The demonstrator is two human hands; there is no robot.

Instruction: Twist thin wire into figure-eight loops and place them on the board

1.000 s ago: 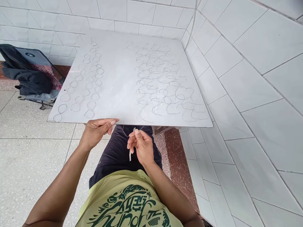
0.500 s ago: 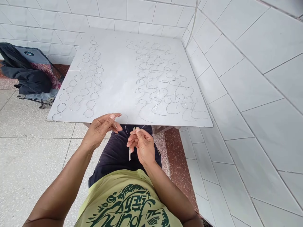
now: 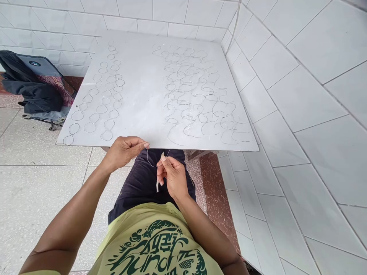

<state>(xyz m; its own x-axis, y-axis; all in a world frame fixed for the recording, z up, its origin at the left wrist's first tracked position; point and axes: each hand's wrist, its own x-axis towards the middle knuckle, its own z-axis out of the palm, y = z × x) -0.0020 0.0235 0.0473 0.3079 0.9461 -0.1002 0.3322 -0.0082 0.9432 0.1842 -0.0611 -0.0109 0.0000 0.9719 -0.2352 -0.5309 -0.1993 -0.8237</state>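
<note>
Just over the front edge of the white tabletop, my left hand (image 3: 127, 151) pinches one part of a thin curved wire (image 3: 149, 160) between thumb and fingers. The wire dips down and runs to my right hand (image 3: 173, 175), closed a little lower above my lap. A narrow pale strip (image 3: 157, 185) is also in my right hand, its tip showing above the thumb and its tail hanging below the fingers. A short wire end sticks out past the right thumb. How the strip and wire touch inside the fingers is hidden.
On the white tabletop (image 3: 137, 110), figure-eight wire loops (image 3: 90, 126) lie in columns at left. Several loose curved wires (image 3: 200, 110) are spread in rows at right. A folding chair (image 3: 43, 65) with dark cloth stands left; a tiled wall (image 3: 286, 95) borders the right.
My left hand has turned and closed onto the wire nearer my right hand. The wire loop that stood up between the hands is now a single dipping curve. My right hand has barely moved.
</note>
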